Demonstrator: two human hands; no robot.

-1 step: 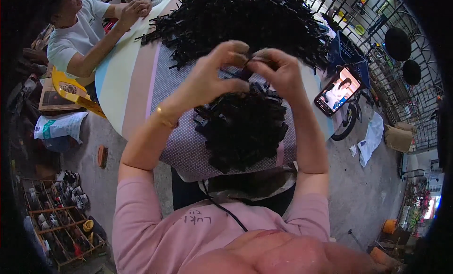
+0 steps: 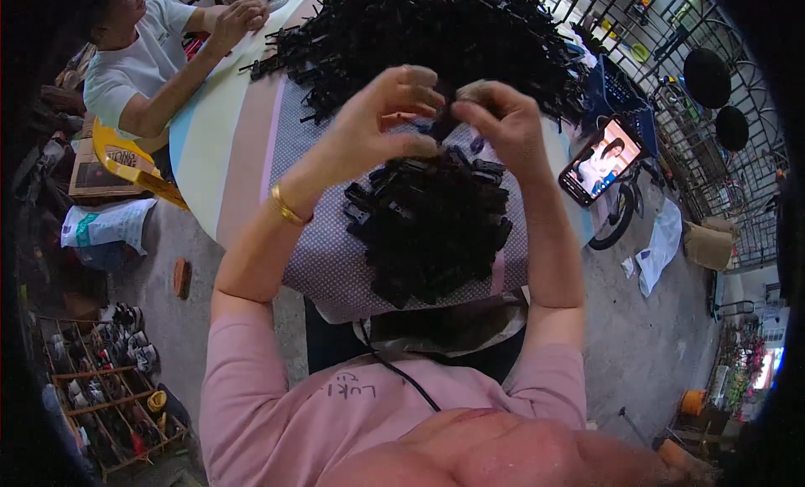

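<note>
Here, 2 heaps of black clips lie on 1 round table (image 2: 243, 152): a near pile (image 2: 432, 231) right under the hands and a far pile (image 2: 436, 26) spread over the table's far half. The pieces in each heap are too many and too tangled to count. 1 phone (image 2: 601, 162) with a lit screen lies at the table's right edge. 1 other person (image 2: 147, 64) sits at the far left of the table, both hands resting together on its top.

The clip (image 2: 444, 122) in hand is small, black and narrow, much like the pieces in the heaps; most of it is hidden by fingers, so its exact shape is unclear. It is held up in the air above the near pile, between the 2 hands.

The left hand (image 2: 377, 122) is half-curled, fingertips bent in and pinching the clip's left side; a gold bracelet (image 2: 285, 209) circles its wrist. The right hand (image 2: 503, 126) is curled tighter, thumb and forefinger closed on the clip's right side. The 2 hands' fingertips nearly meet.
</note>
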